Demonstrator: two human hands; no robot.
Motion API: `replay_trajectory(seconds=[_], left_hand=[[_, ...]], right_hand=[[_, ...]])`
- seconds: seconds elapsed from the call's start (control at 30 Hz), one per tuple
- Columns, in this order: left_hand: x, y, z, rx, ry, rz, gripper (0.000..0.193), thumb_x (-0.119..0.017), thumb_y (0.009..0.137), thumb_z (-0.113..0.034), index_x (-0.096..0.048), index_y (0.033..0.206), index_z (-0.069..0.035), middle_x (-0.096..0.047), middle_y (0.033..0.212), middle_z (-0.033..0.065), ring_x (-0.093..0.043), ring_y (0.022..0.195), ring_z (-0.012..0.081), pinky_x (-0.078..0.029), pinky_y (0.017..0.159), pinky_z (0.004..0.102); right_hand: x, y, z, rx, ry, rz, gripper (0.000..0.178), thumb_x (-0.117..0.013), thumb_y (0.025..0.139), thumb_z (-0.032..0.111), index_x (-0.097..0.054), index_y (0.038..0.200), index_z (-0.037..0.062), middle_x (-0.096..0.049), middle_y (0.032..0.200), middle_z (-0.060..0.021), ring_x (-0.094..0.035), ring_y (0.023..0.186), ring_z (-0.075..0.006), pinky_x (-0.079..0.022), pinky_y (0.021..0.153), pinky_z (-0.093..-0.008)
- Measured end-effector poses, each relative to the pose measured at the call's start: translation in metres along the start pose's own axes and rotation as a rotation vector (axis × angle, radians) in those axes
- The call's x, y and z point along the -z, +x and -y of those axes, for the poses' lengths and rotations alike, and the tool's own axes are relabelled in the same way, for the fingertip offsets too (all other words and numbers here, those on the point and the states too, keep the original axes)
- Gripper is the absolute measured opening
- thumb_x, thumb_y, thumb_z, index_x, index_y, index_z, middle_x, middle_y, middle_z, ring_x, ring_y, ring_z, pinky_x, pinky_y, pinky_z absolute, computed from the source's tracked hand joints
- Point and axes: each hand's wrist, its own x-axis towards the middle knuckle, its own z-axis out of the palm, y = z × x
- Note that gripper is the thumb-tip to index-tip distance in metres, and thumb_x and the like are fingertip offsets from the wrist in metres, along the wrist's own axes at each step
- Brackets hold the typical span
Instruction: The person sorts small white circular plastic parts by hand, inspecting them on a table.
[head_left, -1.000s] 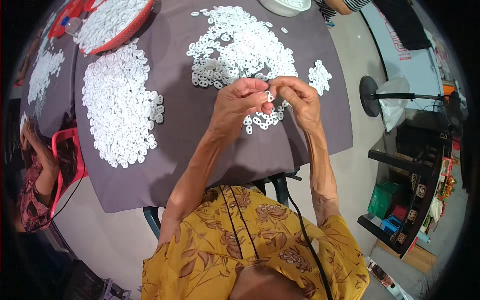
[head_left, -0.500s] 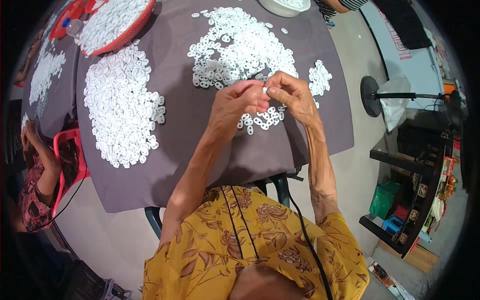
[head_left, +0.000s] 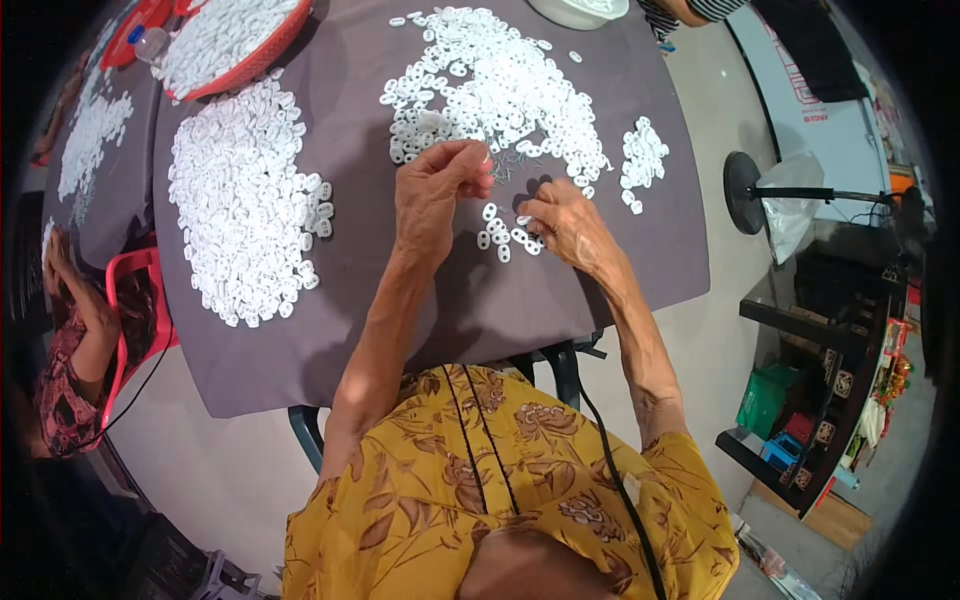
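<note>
Small white oval plastic pieces with two holes lie in a large loose heap [head_left: 500, 75] beyond my hands. My left hand [head_left: 430, 195] is raised over the near edge of that heap, thumb and fingers pinched together; what they hold, if anything, is too small to make out. My right hand [head_left: 570, 228] is bent down over a small cluster of white oval pieces [head_left: 495, 232], its thumb and forefinger closed about one piece [head_left: 523, 220] at the cluster's edge. Between both hands and the heap lie several thin metal pins [head_left: 513, 166].
A big pile of white pieces [head_left: 240, 210] covers the table's left part, below a full red basket [head_left: 290, 40]. A smaller pile [head_left: 643, 155] lies right. A white bowl [head_left: 580, 12] stands at the far edge. Another person's arms [head_left: 88, 300] show far left, beside a red chair [head_left: 135, 300].
My hands were together over the heap's near edge, fingers meeting at a small white piece. Now they are apart: the left has moved left, the right down to the small cluster. The pins now show.
</note>
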Motion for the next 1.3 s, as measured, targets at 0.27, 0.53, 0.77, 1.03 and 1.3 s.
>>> replay_trajectory(seconds=[0.27,0.53,0.77,1.03,1.3], left_hand=[[-0.002,-0.001,0.004,0.007,0.035,0.019,0.019,-0.064,0.08,-0.017,-0.062,0.088,0.0,-0.061,0.072,0.0041,-0.056,0.06,0.0085,-0.046,0.056,0.0213],[-0.014,-0.007,0.006,0.015,0.031,0.067,0.019,-0.063,0.08,-0.016,-0.062,0.088,0.001,-0.062,0.074,0.0058,-0.057,0.062,0.0097,-0.045,0.058,0.0203],[-0.018,-0.011,0.002,-0.028,0.036,0.143,0.019,-0.059,0.081,-0.015,-0.061,0.088,0.003,-0.063,0.076,0.0081,-0.061,0.069,0.0134,-0.046,0.061,0.0209],[-0.018,-0.012,0.0,-0.023,-0.013,0.135,0.021,-0.059,0.082,-0.016,-0.061,0.09,0.003,-0.063,0.076,0.0085,-0.06,0.07,0.0124,-0.047,0.063,0.0219],[-0.022,-0.015,-0.004,-0.079,-0.024,0.109,0.018,-0.062,0.08,-0.012,-0.061,0.089,0.003,-0.061,0.079,0.0069,-0.059,0.07,0.0107,-0.048,0.062,0.0216]], right_hand=[[0.006,0.009,-0.005,-0.114,0.331,-0.002,0.016,-0.059,0.075,0.003,-0.061,0.091,0.0014,-0.059,0.071,-0.0082,-0.056,0.063,-0.0182,-0.043,0.062,-0.0274],[0.031,0.026,0.013,-0.653,1.378,-0.076,0.013,-0.057,0.079,0.004,-0.059,0.088,-0.0054,-0.061,0.071,-0.0098,-0.059,0.063,-0.0146,-0.048,0.062,-0.0246],[0.031,0.029,0.028,-0.623,1.263,-0.242,0.011,-0.057,0.079,0.004,-0.061,0.087,-0.003,-0.06,0.072,-0.0059,-0.057,0.064,-0.0114,-0.045,0.061,-0.0219],[0.037,0.031,0.042,-0.503,1.172,-0.329,0.013,-0.059,0.076,0.001,-0.062,0.088,-0.0024,-0.059,0.071,-0.0022,-0.053,0.064,-0.0075,-0.042,0.062,-0.0201],[0.046,0.027,0.043,-0.515,1.012,-0.296,0.014,-0.059,0.073,0.0,-0.062,0.087,-0.0007,-0.057,0.069,-0.0009,-0.052,0.062,-0.0074,-0.042,0.063,-0.0211]])
